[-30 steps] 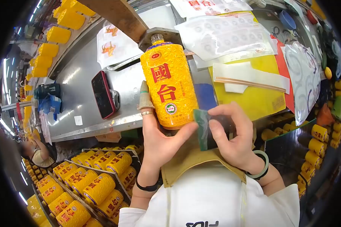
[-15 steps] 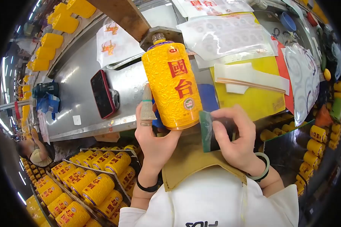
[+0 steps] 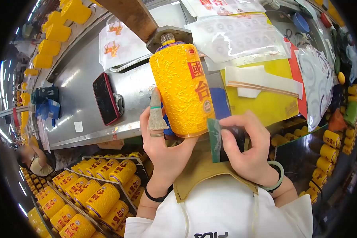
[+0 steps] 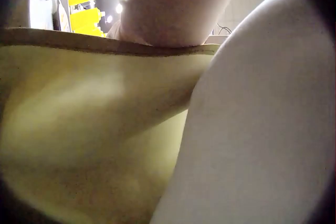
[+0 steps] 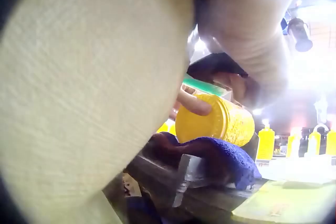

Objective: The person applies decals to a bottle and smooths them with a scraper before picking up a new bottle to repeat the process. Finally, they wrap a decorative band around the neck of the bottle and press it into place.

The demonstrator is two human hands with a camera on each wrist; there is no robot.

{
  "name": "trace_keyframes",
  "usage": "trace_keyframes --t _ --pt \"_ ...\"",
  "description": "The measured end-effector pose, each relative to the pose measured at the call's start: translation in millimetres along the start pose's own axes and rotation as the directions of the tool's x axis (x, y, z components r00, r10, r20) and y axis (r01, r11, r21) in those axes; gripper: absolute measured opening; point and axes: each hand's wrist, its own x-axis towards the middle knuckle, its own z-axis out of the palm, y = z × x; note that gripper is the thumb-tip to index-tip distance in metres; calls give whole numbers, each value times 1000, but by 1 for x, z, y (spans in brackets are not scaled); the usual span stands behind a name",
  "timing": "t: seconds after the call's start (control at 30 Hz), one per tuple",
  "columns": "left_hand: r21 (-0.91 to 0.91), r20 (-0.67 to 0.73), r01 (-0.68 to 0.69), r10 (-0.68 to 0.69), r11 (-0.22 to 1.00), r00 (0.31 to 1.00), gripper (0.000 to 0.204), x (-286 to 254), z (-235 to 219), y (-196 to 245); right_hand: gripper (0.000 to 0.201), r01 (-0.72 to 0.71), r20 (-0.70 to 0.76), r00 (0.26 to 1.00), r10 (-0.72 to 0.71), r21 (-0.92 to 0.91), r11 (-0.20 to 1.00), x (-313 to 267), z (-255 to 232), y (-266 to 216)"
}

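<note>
Yellow bottle [image 3: 182, 91], in the head view, overhangs the metal table's [image 3: 135, 89] near edge, gripped around its base by the left hand [image 3: 166, 152]; the right hand [image 3: 250, 144] pinches a green sheet [image 3: 215, 141] beside it, and a gap separates bottle and phone [image 3: 106, 99]. The left-wrist view, mostly tan cloth [image 4: 79, 103], hides the fingers. In the right-wrist view, blurred skin cuts off much, a fingertip against the bottle's base.

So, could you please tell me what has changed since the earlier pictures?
The yellow bottle has turned about its long axis: in the head view, its red characters shifted rightwards, from its middle towards its right edge. The left hand still holds it, and the right hand still pinches the green piece.
</note>
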Motion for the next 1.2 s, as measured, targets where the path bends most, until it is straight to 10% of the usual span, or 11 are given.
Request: trace_keyframes --t 0.57,0.7,0.8,0.87,1.03,1.2 --pt "-183 139 34 -8 982 990 102 0 -8 -23 19 -128 31 991 127 35 991 -1 -1 21" --pt "-178 83 4 11 984 996 95 0 -5 -26 35 268 81 963 -255 -246 931 38 -18 16" --pt "-167 101 17 0 986 995 96 0 -7 -24 36 246 116 965 -235 -97 964 55 -14 -4" --pt "-127 128 34 -18 991 992 97 -1 -8 -24 40 485 409 821 -399 -129 865 67 -11 -11" --pt "-59 143 3 6 998 990 100 2 -13 -23 32 643 230 766 -601 -286 710 99 -3 2" --pt "-77 208 27 -11 997 978 99 4 -15 -37 21 873 298 485 -822 -114 474 57 -4 26"
